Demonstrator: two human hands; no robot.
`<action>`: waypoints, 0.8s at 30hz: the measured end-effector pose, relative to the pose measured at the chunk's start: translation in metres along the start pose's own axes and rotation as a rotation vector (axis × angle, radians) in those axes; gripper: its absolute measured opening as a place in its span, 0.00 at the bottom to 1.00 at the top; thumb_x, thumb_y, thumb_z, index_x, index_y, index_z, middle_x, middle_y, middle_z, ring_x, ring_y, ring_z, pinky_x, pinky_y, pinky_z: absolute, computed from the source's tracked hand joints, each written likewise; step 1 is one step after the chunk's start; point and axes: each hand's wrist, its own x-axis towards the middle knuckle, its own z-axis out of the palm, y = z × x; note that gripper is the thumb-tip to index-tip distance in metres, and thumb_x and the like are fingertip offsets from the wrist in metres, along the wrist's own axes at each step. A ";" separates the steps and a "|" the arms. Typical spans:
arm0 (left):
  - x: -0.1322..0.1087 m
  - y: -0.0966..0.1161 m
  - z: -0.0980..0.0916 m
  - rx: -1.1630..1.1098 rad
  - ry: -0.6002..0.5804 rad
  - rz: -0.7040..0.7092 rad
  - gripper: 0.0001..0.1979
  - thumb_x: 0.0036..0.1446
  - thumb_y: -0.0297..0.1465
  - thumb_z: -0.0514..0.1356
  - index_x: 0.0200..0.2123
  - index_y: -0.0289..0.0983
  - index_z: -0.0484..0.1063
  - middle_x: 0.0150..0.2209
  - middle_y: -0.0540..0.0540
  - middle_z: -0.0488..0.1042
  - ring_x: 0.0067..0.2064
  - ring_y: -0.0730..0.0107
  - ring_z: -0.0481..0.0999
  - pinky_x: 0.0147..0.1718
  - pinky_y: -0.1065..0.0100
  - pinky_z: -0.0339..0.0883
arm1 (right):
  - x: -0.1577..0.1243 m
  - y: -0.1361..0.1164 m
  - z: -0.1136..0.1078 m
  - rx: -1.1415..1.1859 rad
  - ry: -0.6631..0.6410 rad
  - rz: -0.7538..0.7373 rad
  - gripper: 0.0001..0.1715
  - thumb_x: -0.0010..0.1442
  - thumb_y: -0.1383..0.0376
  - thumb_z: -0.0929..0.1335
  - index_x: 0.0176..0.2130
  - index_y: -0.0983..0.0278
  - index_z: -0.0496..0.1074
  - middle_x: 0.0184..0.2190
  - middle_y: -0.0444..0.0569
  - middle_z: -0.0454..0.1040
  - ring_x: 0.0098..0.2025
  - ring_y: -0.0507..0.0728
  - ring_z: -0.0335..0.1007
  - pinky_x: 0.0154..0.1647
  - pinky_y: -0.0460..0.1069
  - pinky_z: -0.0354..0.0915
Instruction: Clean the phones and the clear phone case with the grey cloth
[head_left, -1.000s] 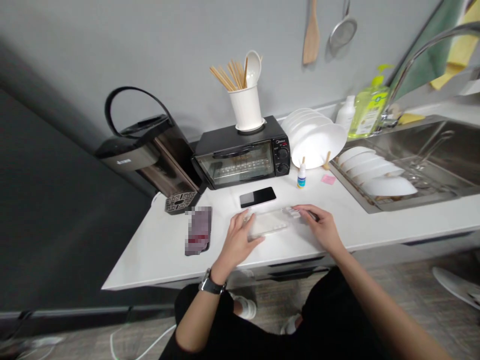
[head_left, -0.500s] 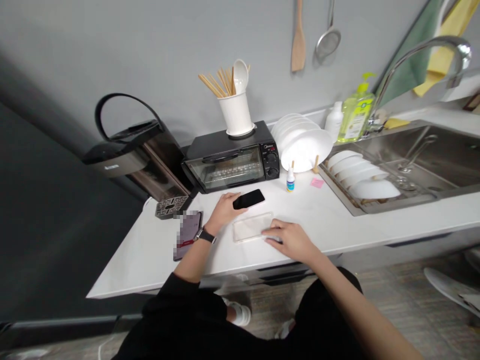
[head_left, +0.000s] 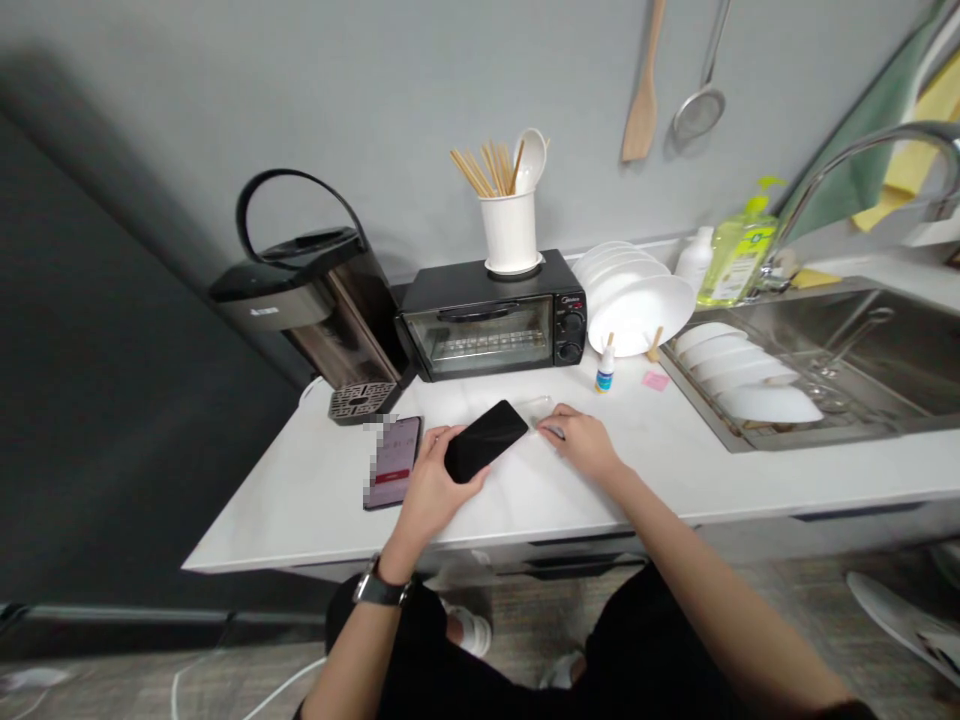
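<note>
My left hand (head_left: 429,488) grips a black phone (head_left: 486,439) by its near end and holds it tilted just above the white counter (head_left: 300,500). The phone covers most of a clear phone case (head_left: 537,404), of which only a far corner shows. My right hand (head_left: 581,440) rests on the counter to the right of the phone, fingers curled and pressing on the case's edge. A second phone (head_left: 393,462) with a lit screen lies flat to the left of my left hand.
A black toaster oven (head_left: 491,315) with a white utensil holder (head_left: 511,232) on top stands behind. Left of it is a water dispenser (head_left: 307,295). White plates (head_left: 637,300), a small dropper bottle (head_left: 604,368), a pink note (head_left: 656,381) and the sink (head_left: 840,340) lie to the right.
My left hand picked the black phone up from the counter and brought it nearer, over the clear case. My right hand stayed on the case's right side.
</note>
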 end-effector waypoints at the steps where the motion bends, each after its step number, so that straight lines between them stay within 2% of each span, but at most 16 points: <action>1: -0.008 0.004 0.002 -0.051 -0.021 -0.013 0.27 0.55 0.34 0.70 0.57 0.40 0.71 0.53 0.41 0.72 0.57 0.53 0.75 0.61 0.53 0.69 | 0.003 -0.001 0.000 0.018 0.024 -0.010 0.16 0.70 0.65 0.67 0.52 0.55 0.82 0.47 0.49 0.78 0.44 0.58 0.77 0.47 0.50 0.70; 3: -0.018 0.012 0.007 -0.164 -0.099 -0.044 0.27 0.54 0.32 0.70 0.57 0.40 0.72 0.53 0.41 0.73 0.56 0.54 0.76 0.60 0.53 0.69 | -0.002 -0.003 -0.002 0.142 0.045 -0.097 0.25 0.68 0.67 0.68 0.62 0.54 0.75 0.50 0.50 0.74 0.47 0.58 0.75 0.51 0.51 0.70; 5: -0.020 0.021 0.011 -0.282 -0.211 -0.080 0.25 0.55 0.32 0.69 0.57 0.40 0.74 0.53 0.41 0.75 0.56 0.54 0.76 0.61 0.53 0.68 | -0.017 -0.003 -0.005 0.351 0.020 -0.222 0.32 0.66 0.67 0.70 0.67 0.52 0.70 0.50 0.50 0.71 0.50 0.59 0.73 0.53 0.52 0.70; 7: -0.015 0.029 0.014 -0.404 -0.348 -0.112 0.23 0.57 0.33 0.68 0.56 0.39 0.76 0.53 0.41 0.77 0.56 0.54 0.77 0.60 0.54 0.68 | -0.035 0.000 -0.008 0.520 0.009 -0.272 0.26 0.66 0.64 0.71 0.62 0.53 0.75 0.47 0.50 0.71 0.49 0.59 0.73 0.52 0.53 0.70; 9: -0.007 0.035 0.018 -0.509 -0.467 -0.164 0.19 0.62 0.38 0.66 0.54 0.38 0.78 0.51 0.41 0.79 0.54 0.55 0.79 0.58 0.55 0.70 | -0.047 0.004 -0.011 0.585 0.069 -0.215 0.13 0.67 0.60 0.72 0.51 0.57 0.81 0.42 0.50 0.72 0.45 0.59 0.73 0.48 0.52 0.69; 11: 0.000 0.037 0.022 -0.586 -0.531 -0.226 0.20 0.65 0.44 0.62 0.53 0.36 0.79 0.49 0.40 0.81 0.49 0.56 0.81 0.53 0.56 0.73 | -0.052 0.008 -0.012 0.591 0.125 -0.135 0.12 0.66 0.56 0.73 0.42 0.60 0.82 0.37 0.50 0.74 0.42 0.59 0.73 0.45 0.52 0.68; 14: 0.002 0.033 0.031 -0.694 -0.490 -0.292 0.25 0.63 0.45 0.65 0.56 0.36 0.72 0.48 0.41 0.79 0.40 0.61 0.82 0.45 0.58 0.77 | -0.050 0.011 -0.011 0.585 0.105 -0.011 0.20 0.66 0.48 0.72 0.37 0.62 0.81 0.33 0.49 0.76 0.36 0.58 0.72 0.39 0.51 0.66; 17: -0.007 0.026 0.040 -0.699 -0.407 -0.296 0.38 0.56 0.37 0.71 0.65 0.40 0.60 0.53 0.41 0.76 0.41 0.63 0.81 0.41 0.60 0.78 | -0.045 0.013 -0.010 0.541 0.025 0.106 0.27 0.68 0.44 0.67 0.36 0.63 0.81 0.31 0.48 0.78 0.32 0.57 0.71 0.34 0.49 0.64; 19: -0.015 0.022 0.043 -0.544 -0.359 -0.220 0.42 0.54 0.31 0.72 0.68 0.43 0.57 0.58 0.40 0.74 0.50 0.57 0.80 0.48 0.56 0.77 | -0.043 0.013 -0.009 0.428 -0.020 0.156 0.29 0.69 0.44 0.64 0.36 0.63 0.80 0.28 0.46 0.77 0.29 0.56 0.70 0.31 0.49 0.62; 21: -0.018 0.019 0.044 -0.327 -0.312 -0.100 0.39 0.54 0.27 0.71 0.67 0.44 0.61 0.61 0.40 0.73 0.58 0.51 0.76 0.58 0.49 0.71 | -0.042 0.013 -0.009 0.325 -0.047 0.186 0.29 0.69 0.44 0.64 0.35 0.62 0.80 0.25 0.46 0.76 0.26 0.56 0.68 0.29 0.49 0.59; 24: -0.016 0.017 0.043 -0.133 -0.284 0.024 0.34 0.55 0.27 0.70 0.64 0.43 0.66 0.58 0.41 0.74 0.60 0.49 0.73 0.62 0.46 0.67 | -0.044 0.010 -0.007 0.208 -0.041 0.208 0.26 0.69 0.46 0.65 0.32 0.62 0.78 0.25 0.48 0.76 0.27 0.58 0.70 0.30 0.50 0.57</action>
